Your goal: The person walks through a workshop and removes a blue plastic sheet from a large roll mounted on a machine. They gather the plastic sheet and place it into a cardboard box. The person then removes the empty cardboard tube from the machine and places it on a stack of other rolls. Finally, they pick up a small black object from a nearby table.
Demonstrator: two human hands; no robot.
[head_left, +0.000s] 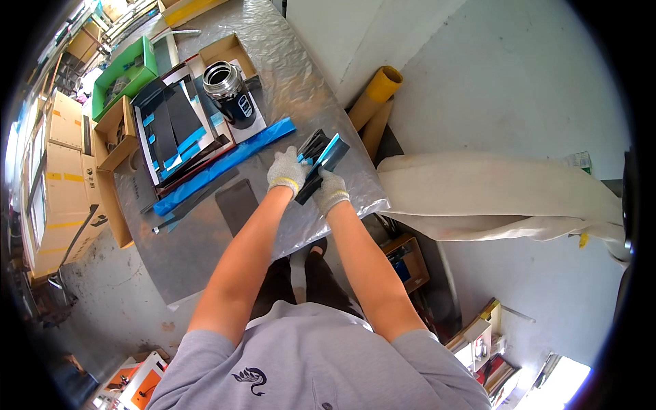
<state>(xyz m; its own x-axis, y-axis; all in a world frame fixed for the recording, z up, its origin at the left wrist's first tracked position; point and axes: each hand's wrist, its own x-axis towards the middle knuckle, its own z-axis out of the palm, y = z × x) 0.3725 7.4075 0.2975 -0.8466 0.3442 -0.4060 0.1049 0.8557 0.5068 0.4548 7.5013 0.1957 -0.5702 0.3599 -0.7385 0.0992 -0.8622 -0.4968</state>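
Both of my hands wear grey knit gloves with yellow cuffs and meet above the plastic-covered table (pixel 287 222). My right hand (pixel 332 190) is closed round a small bundle of flat black strips (pixel 333 156) with light-blue edges, tilted up to the right. My left hand (pixel 287 169) is at the bundle's left side, its fingertips pinched against a bit of blue on the strips. Some fingers are hidden behind the strips. Left of my left forearm, a dark flat rectangular piece (pixel 236 206) lies on the table. A long blue film-wrapped strip (pixel 225 164) lies beyond it.
A black flask (pixel 229 94) without a lid stands beside a tray of black sheets with blue tape (pixel 171 130). Left are a green bin (pixel 124 76) and cardboard boxes (pixel 65 178). Right of the table are cardboard tubes (pixel 376 96) and a beige cloth roll (pixel 492 195).
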